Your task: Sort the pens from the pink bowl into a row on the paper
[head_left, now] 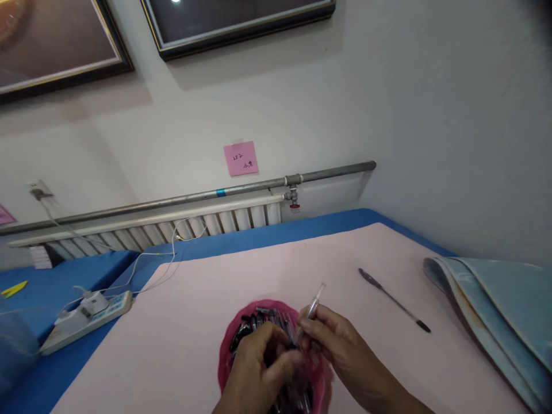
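Clear plastic is what our right hand (334,345) holds: a thin tube (314,303), pinched tight in the fingertips and tipped up and away from us. Our left hand (259,368) is just beside it, curled down into a pink bag (223,359). We cannot tell if it has hold of anything in there. The two hands are close together, almost touching, right over the bag.

The bag sits on the pink surface (241,270) near us. It is full of dark pen parts (263,319), all in a heap.

One black pen (394,300) lies by itself on the surface, off to the right, well apart from the bag. It looks whole to us. So we think only a little is done: one pen out, one tube in hand, and a big heap left in the bag.

Further right there are blue sheets (495,305), folded over. They are near the pen but do not touch it. On the left, a power strip (86,316) lies at the edge with white cables (155,264) going to the wall. Behind that we see a radiator (224,221), a grey pipe (194,197) and a pink note (240,158) stuck on the wall.

Nothing lies between our hands and the pen.
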Motion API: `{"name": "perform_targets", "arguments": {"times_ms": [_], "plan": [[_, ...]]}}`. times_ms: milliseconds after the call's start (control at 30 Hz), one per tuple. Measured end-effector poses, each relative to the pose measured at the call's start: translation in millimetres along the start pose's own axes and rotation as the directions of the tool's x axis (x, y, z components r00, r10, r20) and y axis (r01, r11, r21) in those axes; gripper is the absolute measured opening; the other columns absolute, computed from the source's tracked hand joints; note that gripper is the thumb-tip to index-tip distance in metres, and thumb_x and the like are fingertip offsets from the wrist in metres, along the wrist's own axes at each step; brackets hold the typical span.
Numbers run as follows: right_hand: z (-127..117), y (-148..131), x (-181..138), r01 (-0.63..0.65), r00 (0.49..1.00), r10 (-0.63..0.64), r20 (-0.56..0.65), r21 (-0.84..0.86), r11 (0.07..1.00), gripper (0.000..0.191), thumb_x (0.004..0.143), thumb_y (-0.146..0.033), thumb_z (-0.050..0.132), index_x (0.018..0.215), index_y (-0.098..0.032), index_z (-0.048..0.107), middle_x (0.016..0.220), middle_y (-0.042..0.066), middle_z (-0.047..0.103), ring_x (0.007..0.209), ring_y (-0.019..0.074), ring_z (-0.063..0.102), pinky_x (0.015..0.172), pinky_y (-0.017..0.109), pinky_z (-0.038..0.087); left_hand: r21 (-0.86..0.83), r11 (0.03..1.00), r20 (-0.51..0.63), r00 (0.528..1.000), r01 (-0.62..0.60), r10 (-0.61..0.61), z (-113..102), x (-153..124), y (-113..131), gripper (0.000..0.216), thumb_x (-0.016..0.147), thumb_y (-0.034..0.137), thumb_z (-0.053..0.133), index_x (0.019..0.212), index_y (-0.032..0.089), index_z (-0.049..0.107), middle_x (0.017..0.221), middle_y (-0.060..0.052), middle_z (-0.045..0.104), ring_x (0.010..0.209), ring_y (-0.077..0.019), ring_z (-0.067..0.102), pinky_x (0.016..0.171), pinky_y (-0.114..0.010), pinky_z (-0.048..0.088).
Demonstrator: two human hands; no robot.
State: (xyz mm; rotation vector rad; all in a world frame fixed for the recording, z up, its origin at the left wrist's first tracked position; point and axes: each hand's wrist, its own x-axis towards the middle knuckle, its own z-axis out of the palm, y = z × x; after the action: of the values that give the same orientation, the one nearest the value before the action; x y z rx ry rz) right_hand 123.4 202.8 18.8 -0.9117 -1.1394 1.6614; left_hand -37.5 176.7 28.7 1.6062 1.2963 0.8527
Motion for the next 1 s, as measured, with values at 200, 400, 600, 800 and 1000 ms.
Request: {"name": "perform_targets", "arguments": {"times_ms": [200, 400, 600, 800, 1000], "plan": [[0.1, 2.5, 3.5, 0.008, 1.0, -0.009, -0.019, -0.034, 0.999, 0.023, 0.078, -0.039, 0.061, 0.074, -0.018, 0.057, 0.057, -0.004, 0.06, 0.046, 0.0078, 0.049, 0.048, 0.021, 0.035, 0.183, 0.98, -0.003, 0.997, -0.075, 0.077, 4.5, 1.8, -4.2, 0.023, 0.082, 0.031, 0.051, 0.063, 0.02, 0.044, 0.063, 0.002, 0.048, 0.06, -0.0122, 0.043, 0.056, -0.023, 0.032], [1.9, 1.0, 0.3, 0.007, 1.0, -0.008, 0.012, 0.057, 0.998, 0.022, 0.077, -0.039, 0.063, 0.076, -0.017, 0.057, 0.057, -0.004, 0.059, 0.051, 0.0093, 0.051, 0.051, 0.021, 0.038, -0.088, 0.996, 0.092, 0.996, -0.003, 0.011, 2.7, -2.6, 3.9, 0.04, 0.091, 0.046, 0.033, 0.07, 0.019, 0.054, 0.063, 0.0, 0.053, 0.06, -0.0135, 0.047, 0.057, -0.025, 0.036], [2.6, 3.9, 0.5, -0.03, 0.999, 0.03, -0.02, -0.014, 0.999, 0.023, 0.077, -0.039, 0.062, 0.074, -0.018, 0.056, 0.053, -0.005, 0.055, 0.044, 0.0074, 0.045, 0.046, 0.021, 0.032, 0.071, 0.996, -0.011, 0.999, -0.047, 0.048, 4.0, 1.8, -1.5, 0.022, 0.08, 0.034, 0.057, 0.066, 0.02, 0.051, 0.061, 0.002, 0.052, 0.057, -0.012, 0.044, 0.053, -0.023, 0.033], [3.1, -3.1, -3.5, 0.015, 0.998, -0.022, 0.065, 0.104, 0.994, 0.02, 0.074, -0.036, 0.066, 0.079, -0.018, 0.06, 0.06, -0.003, 0.057, 0.053, 0.01, 0.049, 0.049, 0.021, 0.036, -0.31, 0.941, 0.206, 0.976, 0.136, -0.073, 1.8, -5.5, 3.5, 0.036, 0.084, 0.049, 0.048, 0.064, 0.02, 0.052, 0.047, 0.003, 0.046, 0.041, -0.0095, 0.038, 0.044, -0.023, 0.026], [-7.3, -3.8, 4.3, 0.036, 0.999, -0.037, -0.017, -0.026, 0.999, 0.014, 0.078, -0.032, 0.059, 0.077, -0.018, 0.058, 0.057, -0.004, 0.054, 0.049, 0.0089, 0.044, 0.044, 0.021, 0.029, -0.448, 0.866, 0.118, 0.975, 0.223, -0.19, -7.2, -1.2, -10.6, 0.038, 0.085, 0.049, 0.042, 0.066, 0.019, 0.054, 0.045, 0.005, 0.043, 0.037, -0.008, 0.033, 0.042, -0.023, 0.024]]}}
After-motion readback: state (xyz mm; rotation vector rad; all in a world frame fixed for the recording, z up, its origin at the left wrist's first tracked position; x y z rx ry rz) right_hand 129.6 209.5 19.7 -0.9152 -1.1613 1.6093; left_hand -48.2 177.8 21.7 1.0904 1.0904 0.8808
